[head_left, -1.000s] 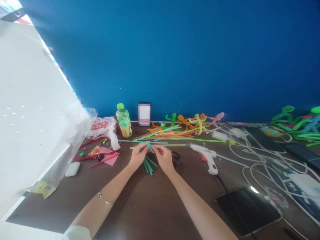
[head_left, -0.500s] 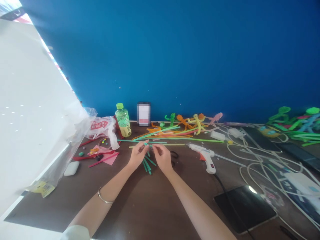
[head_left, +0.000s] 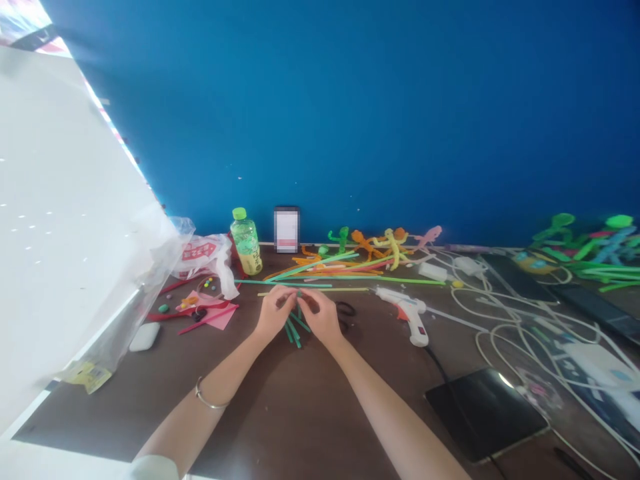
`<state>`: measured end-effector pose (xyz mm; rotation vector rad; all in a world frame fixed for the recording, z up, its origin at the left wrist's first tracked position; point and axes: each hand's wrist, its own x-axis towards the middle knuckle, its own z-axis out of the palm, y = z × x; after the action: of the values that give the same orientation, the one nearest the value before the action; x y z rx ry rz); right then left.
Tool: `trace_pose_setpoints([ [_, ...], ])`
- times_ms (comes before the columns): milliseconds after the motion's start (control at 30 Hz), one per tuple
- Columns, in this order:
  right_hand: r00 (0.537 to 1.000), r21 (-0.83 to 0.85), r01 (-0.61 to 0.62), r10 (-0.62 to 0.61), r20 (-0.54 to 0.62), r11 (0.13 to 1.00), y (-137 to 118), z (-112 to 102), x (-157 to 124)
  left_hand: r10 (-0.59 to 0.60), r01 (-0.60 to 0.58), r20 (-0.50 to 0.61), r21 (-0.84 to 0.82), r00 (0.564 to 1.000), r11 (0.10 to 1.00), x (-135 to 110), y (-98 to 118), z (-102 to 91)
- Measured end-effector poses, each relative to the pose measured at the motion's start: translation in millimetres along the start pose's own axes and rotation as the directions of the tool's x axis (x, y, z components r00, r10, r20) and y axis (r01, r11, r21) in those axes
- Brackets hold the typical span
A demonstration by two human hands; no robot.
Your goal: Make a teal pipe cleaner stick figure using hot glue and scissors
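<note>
My left hand and my right hand meet above the middle of the dark table, fingertips pinched together. Between them a small bit of teal pipe cleaner shows; most of it is hidden by the fingers. Just beneath the hands lie several short teal pipe cleaner pieces, fanned toward me. Black scissor handles stick out beside my right hand. A pale yellow pipe cleaner runs crosswise behind both hands.
A white glue gun lies right, its cord near a black tablet. White cables tangle farther right. A green-capped bottle, phone, loose pipe cleaners and pipe-cleaner figures line the back. Left are pink paper and a white case.
My fingertips have drawn closer together, and less of the teal piece shows between them. The camera view has shifted slightly; the things on the table stay put.
</note>
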<state>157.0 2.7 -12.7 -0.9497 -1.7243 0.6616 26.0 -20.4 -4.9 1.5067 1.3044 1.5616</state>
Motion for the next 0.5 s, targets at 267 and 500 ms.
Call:
trace_pose_setpoints([
  [267, 0.998, -0.081, 0.036, -0.039, -0.041, 0.996, 2.9, 1.3, -0.6, 0.019, -0.02, 0.043, 0.004, 0.999, 1.0, -3.5, -2.8, 3.5],
  [500, 0.986, -0.076, -0.024, 0.011, -0.164, 0.997, 5.2, -2.0, 2.1, 0.079, -0.035, -0.033, 0.688, 0.996, 0.724, -3.7, 20.4, -13.6],
])
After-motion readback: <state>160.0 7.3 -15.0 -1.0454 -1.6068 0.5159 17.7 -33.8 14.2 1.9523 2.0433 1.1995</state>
